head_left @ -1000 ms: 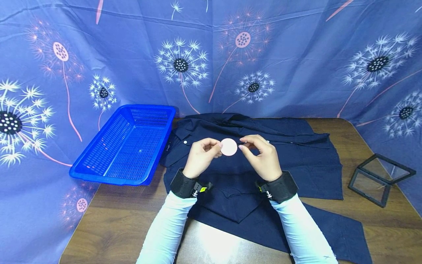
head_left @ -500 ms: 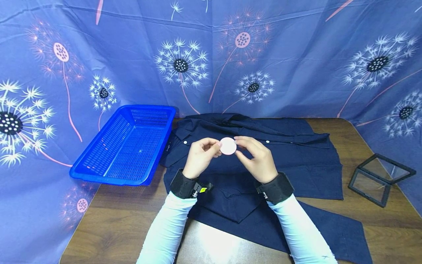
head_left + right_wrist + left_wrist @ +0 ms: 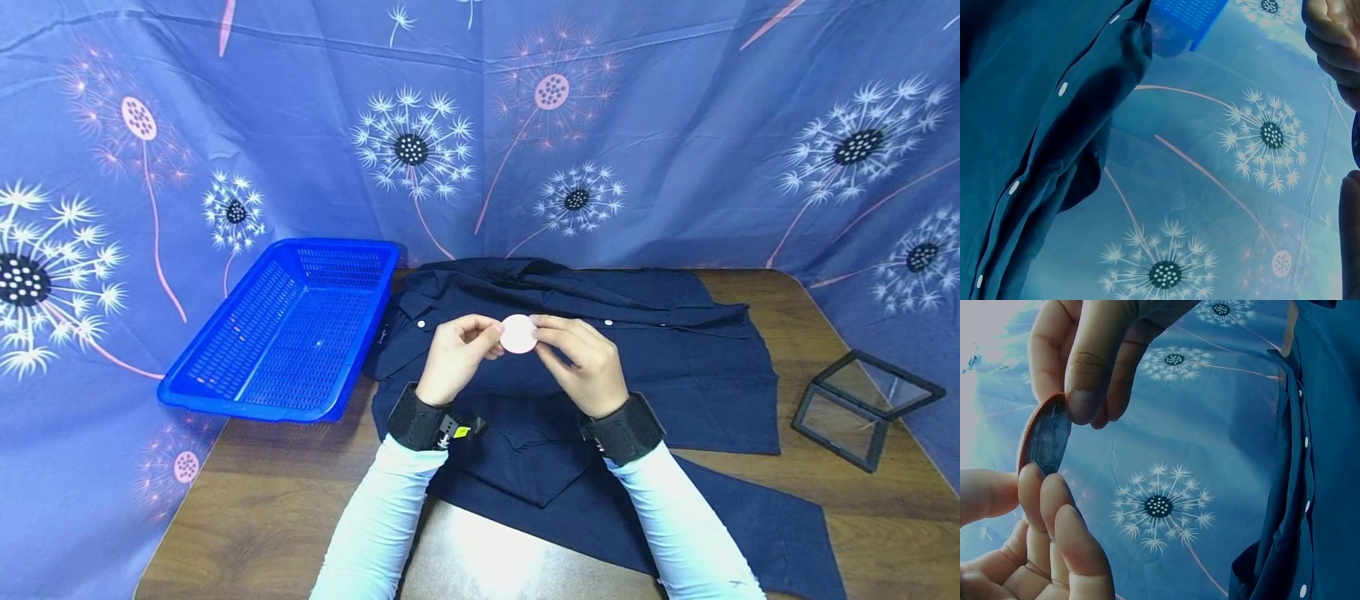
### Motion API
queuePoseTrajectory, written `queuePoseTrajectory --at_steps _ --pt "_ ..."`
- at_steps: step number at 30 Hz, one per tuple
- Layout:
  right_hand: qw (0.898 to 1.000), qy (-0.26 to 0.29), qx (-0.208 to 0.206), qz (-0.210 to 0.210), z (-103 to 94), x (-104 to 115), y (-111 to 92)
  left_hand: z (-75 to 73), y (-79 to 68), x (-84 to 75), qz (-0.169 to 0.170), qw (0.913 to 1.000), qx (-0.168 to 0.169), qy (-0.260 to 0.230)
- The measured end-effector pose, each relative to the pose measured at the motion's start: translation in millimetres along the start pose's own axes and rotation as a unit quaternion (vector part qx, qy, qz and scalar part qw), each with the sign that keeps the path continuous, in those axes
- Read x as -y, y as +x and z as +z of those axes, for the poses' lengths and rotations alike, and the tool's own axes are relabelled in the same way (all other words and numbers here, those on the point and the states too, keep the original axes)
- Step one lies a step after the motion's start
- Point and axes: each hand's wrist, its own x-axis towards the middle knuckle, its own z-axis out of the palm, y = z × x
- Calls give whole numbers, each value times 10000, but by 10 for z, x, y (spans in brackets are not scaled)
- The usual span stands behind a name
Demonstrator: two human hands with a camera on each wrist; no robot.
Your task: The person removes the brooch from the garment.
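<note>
A person's left hand [image 3: 456, 357] and right hand [image 3: 590, 365] hold a small round pale-pink disc [image 3: 518, 334] between them, thumb and fingers of each pinched closed on opposite edges, raised above a navy shirt with white buttons [image 3: 690, 375] spread across a wooden counter [image 3: 277, 508]. In the left wrist view, the disc's other face looks dark and glossy. A blue perforated plastic basket [image 3: 255, 410] sits to the left, and an open black-framed clear case [image 3: 852, 399] stands well apart to the right
</note>
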Motion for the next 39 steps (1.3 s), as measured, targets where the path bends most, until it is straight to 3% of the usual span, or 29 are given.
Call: queuePoseTrajectory --at_steps 29,39 --pt "9995 -82 -105 -291 0 -29 1 31 12 47 -221 9996 27 149" --pt "9997 92 -206 99 -52 -53 6 36 7 47 -100 9974 233 672"
